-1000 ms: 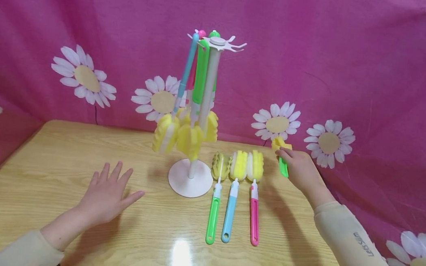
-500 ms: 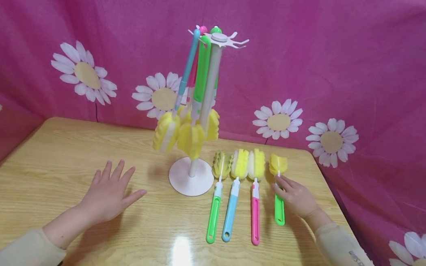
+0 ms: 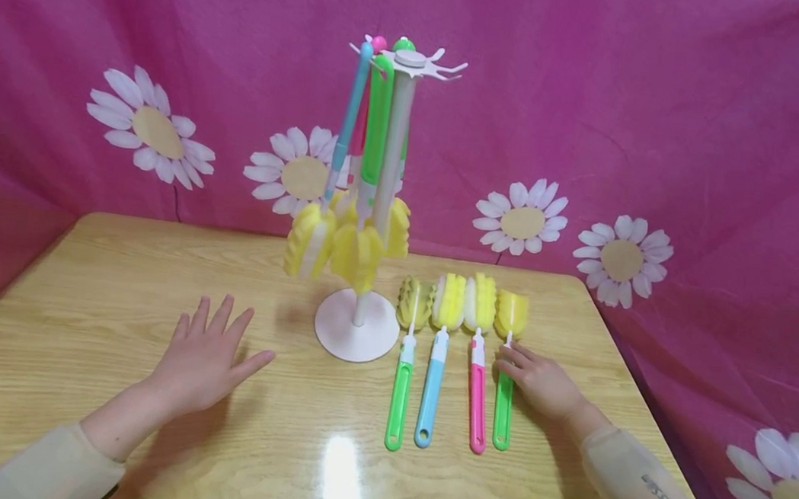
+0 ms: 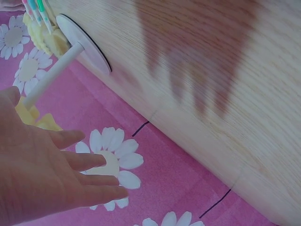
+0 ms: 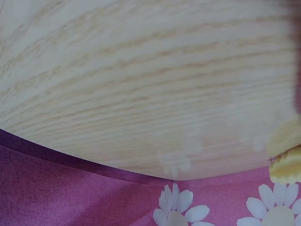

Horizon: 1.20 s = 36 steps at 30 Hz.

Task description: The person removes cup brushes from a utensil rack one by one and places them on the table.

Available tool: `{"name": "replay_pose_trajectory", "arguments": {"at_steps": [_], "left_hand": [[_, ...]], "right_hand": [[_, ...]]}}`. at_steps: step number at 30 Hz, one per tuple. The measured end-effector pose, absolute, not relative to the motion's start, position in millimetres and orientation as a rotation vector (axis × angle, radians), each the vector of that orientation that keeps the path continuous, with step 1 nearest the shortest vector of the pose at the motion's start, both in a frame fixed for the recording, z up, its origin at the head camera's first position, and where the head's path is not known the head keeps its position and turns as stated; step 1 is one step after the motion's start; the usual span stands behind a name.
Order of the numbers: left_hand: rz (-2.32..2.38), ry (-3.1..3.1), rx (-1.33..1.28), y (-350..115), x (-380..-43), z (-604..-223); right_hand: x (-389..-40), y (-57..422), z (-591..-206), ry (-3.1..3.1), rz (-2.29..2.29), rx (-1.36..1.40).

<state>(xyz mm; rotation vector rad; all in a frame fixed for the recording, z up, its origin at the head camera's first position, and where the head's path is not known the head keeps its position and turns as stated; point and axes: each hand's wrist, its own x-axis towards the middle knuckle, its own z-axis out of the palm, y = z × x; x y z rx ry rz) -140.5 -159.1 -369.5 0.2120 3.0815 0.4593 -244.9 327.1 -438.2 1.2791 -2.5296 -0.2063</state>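
Observation:
My right hand (image 3: 542, 380) holds a green-handled sponge bottle brush (image 3: 503, 412) near its neck, the brush flat along the table with its yellow head pointing away. Beside it on the left lie three more sponge brushes in a row: one pink (image 3: 477, 403), one blue (image 3: 430, 392), one green (image 3: 398, 410). Their sponge heads sit close together. My left hand (image 3: 196, 363) hovers left of the white rack (image 3: 356, 335) with fingers spread and nothing in it. Only a yellow sponge (image 5: 286, 167) peeks in at the right wrist view's edge.
Several brushes, including a blue one (image 3: 349, 117) and a green one (image 3: 377, 126), hang from the left side of the rack's hooks. Bare hooks (image 3: 445, 71) point right. A wooden table (image 3: 131, 263) ends at a pink curtain (image 3: 587, 101) printed with daisies.
My right hand has lowered the green-handled brush from the table's back right, then slid it left alongside the pink one. The left hand has barely moved.

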Motion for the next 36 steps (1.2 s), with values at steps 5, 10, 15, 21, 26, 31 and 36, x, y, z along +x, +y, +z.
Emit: {"name": "replay_pose_trajectory", "arguments": {"at_steps": [5, 10, 15, 21, 26, 31, 36], "left_hand": [[0.455, 3.085, 0.225, -158, -142, -369], [0.479, 3.067, 0.221, -157, -142, -367], [0.480, 3.068, 0.214, -158, -140, -367], [0.490, 3.065, 0.205, -159, -139, -368], [0.484, 3.071, 0.205, -159, -138, -367], [0.491, 3.072, 0.200, -159, -138, -369], [0.484, 3.078, 0.208, -160, -138, -370]], "right_hand": [[-244, 321, -431, -2.693, -0.177, 1.182], [-247, 314, -423, -2.712, -0.185, 1.107], [-255, 302, -414, -2.606, -0.177, 1.064], [-264, 273, -398, -2.539, -0.123, 1.053], [-271, 241, -380, -2.555, 0.038, 0.922], [-278, 200, -346, -2.748, 0.363, 0.672], [-290, 162, -300, -2.762, 0.837, 0.559]]}}
